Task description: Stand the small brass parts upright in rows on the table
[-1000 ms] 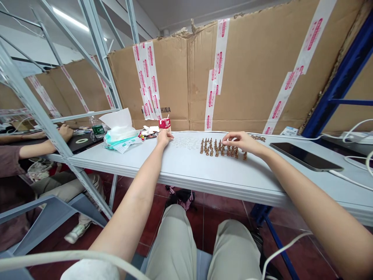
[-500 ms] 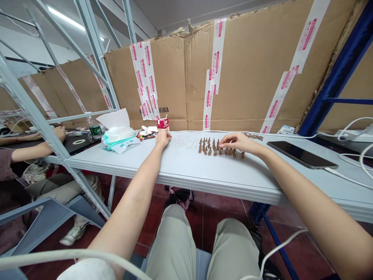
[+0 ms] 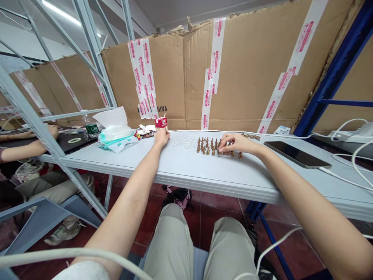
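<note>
Several rows of small brown upright pieces [image 3: 208, 147] stand on the white folding table [image 3: 204, 175]. My right hand [image 3: 236, 143] is curled over these rows, its fingertips down among them and partly hiding the middle pieces. I cannot tell whether it holds one. My left hand [image 3: 162, 137] rests on the tabletop next to a patch of tiny pale bits [image 3: 183, 142], just in front of a small red-and-white carton [image 3: 161, 123]. Its fingertips are hidden from this angle. A small heap of brown pieces [image 3: 250, 136] lies by the table's far edge.
A black tablet [image 3: 297, 154] with a white cable lies to the right. A tissue pack [image 3: 113, 130] and a water bottle [image 3: 91, 129] stand at the left end. Beyond a metal shelf frame [image 3: 37, 116], a co-worker's arm [image 3: 29, 146] rests on a dark table.
My right hand has lowered onto the rows of brown pieces and covers more of them. My left hand has barely moved. The whole view has drifted slightly.
</note>
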Available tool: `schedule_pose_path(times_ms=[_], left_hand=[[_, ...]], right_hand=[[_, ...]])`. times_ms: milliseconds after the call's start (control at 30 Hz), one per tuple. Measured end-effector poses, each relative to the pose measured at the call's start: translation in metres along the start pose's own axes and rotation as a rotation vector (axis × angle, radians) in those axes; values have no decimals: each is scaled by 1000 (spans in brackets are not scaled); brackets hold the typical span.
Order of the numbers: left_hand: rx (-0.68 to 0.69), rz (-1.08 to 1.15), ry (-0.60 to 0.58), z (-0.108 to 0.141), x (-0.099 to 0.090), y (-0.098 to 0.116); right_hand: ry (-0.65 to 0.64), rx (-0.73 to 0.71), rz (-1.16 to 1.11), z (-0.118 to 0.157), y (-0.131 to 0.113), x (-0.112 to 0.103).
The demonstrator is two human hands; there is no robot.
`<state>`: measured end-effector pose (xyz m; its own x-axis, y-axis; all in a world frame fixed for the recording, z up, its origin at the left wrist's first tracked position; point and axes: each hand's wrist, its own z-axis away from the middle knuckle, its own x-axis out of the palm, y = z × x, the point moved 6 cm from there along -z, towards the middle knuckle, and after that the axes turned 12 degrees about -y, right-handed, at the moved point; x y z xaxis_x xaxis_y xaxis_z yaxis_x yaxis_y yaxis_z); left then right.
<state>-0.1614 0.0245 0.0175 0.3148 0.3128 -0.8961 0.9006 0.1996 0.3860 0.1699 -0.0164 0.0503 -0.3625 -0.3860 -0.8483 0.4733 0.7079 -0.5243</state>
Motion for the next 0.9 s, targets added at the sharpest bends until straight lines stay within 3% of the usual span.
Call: schedule_pose_path(times_ms=[733, 800, 900], left_hand=[[74, -176, 34, 6, -1, 11], [105, -184, 47, 8, -2, 14], [144, -198, 69, 11, -4, 18]], right_hand=[[-29, -11, 63, -4, 3, 6], [37, -21, 93, -4, 5, -2], [290, 89, 236, 5, 24, -25]])
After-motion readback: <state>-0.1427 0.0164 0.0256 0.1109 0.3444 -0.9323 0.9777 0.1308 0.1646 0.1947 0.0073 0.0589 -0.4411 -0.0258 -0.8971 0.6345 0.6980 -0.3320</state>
